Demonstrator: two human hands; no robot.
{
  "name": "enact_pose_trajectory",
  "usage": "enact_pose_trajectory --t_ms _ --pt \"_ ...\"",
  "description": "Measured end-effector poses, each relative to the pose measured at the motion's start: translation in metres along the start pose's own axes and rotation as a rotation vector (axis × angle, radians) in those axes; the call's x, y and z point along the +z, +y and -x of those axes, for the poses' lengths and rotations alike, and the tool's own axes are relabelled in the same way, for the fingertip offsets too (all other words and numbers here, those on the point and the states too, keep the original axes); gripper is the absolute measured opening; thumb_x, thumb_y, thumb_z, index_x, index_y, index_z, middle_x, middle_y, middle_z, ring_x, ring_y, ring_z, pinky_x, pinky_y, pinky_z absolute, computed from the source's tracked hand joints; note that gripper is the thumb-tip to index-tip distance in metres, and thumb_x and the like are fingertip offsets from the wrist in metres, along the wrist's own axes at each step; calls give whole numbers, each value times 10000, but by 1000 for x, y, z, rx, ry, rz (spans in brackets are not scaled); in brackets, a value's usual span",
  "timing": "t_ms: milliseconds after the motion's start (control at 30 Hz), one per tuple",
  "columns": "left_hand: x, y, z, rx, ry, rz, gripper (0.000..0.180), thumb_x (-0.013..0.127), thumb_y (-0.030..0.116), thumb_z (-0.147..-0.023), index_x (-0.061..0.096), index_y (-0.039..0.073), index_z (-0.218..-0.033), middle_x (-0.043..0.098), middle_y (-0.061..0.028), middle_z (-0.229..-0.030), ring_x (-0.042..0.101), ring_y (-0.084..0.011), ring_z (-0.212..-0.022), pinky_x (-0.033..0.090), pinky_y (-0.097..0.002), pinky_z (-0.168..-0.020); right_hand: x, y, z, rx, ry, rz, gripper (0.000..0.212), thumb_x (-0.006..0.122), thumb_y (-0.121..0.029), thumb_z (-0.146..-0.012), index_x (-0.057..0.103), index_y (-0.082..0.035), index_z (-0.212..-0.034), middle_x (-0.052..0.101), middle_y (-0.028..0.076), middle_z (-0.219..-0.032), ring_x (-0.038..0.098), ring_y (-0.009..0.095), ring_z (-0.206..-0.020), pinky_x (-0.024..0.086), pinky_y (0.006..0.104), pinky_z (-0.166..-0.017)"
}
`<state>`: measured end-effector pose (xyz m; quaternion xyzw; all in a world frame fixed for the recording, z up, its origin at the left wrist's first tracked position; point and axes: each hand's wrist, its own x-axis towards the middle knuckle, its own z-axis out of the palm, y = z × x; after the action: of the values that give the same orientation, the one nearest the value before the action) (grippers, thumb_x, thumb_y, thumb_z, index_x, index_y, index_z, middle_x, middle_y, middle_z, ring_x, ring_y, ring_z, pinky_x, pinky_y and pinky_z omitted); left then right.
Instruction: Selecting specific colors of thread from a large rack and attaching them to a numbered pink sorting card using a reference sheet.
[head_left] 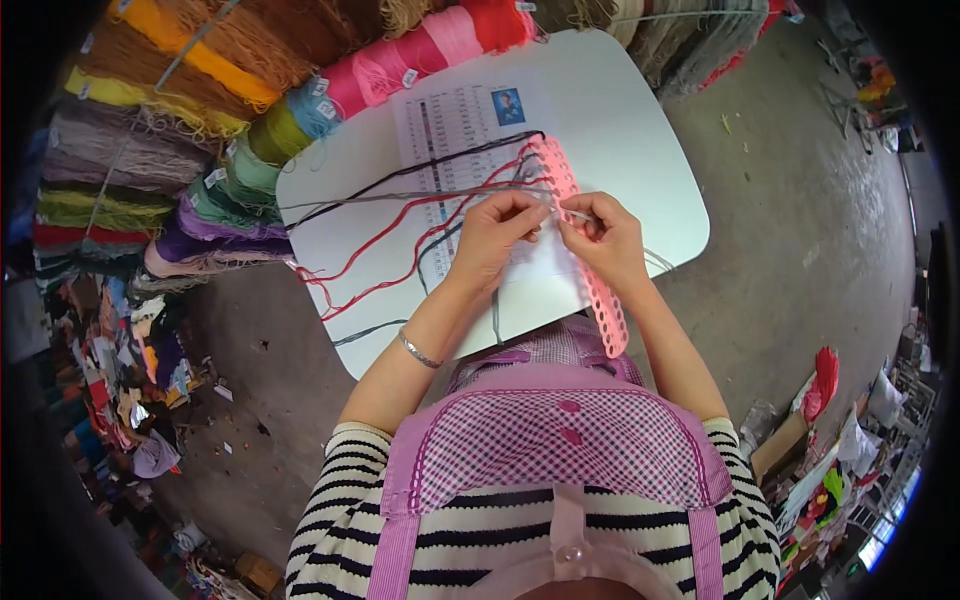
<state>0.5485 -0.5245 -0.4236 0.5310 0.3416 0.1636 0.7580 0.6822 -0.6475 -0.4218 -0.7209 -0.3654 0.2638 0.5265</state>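
from my seat i have both hands in view over the white desk [650,150], meeting at the pink strip [556,165] with holes along it, which lies aslant across the desk, its near end over the edge by the lap. the left hand [503,232] is pinched, fingertips right at the strip's left side; i cannot tell for sure what they grip, though the gray thread [390,195] runs close by. the right hand [607,240] is pinched too, thumb and finger on a pale strand at the strip, with loose ends lying past it. i judge the step as working gray thread through 1 hole. to do it well, i would steady the strip flat, pinch the strand near its tip so it cannot fold, enter the hole squarely, and draw the slack evenly. i would also lift the gray clear of the red threads [375,293] and the black thread [490,147], which lie over the paper chart [430,125] and could snag.
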Motion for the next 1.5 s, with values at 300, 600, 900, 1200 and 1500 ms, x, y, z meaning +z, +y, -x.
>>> enact_pose_trajectory --t_ms 300,600,900,1200,1500 --pt "12 16 -3 -138 -323 -108 182 596 152 -881 657 20 -991 580 -17 -627 531 -70 -503 358 -203 -416 4 4 0 -86 19 -10 528 733 -80 -702 510 -35 -1179 464 -6 -786 459 74 -662 418 213 -604" --pt "-43 26 14 159 -168 -369 174 613 183 -895 550 65 -783 474 50 -688 414 -44 -610 348 -222 -544 6 1 -5 29 -73 99 455 713 -70 -690 559 -10 -1114 492 2 -738 485 82 -660 444 216 -641" --pt "-227 63 101 68 579 28 271 568 161 -882 424 160 -653 346 73 -572 290 -38 -482 207 -213 -432 11 -6 -8 9 -54 215 432 697 -89 -685 572 -5 -1089 545 36 -733 527 112 -647 466 239 -641" --pt "-275 24 98 350 769 -824 235 605 190 -899 655 56 -1086 632 -56 -733 545 -130 -582 450 -270 -564 18 -1 5 -314 94 671 473 711 -121 -676 564 -41 -1118 568 135 -1073 535 302 -972 457 386 -832" --pt "-98 31 37 787 175 -1010 419 731 168 -673 637 70 -1069 631 -138 -1058 554 -339 -1019 431 -451 -900 35 2 15 -386 146 834 463 681 -169 -738 571 -81 -1179 523 187 -1164 472 375 -1042 416 451 -899"
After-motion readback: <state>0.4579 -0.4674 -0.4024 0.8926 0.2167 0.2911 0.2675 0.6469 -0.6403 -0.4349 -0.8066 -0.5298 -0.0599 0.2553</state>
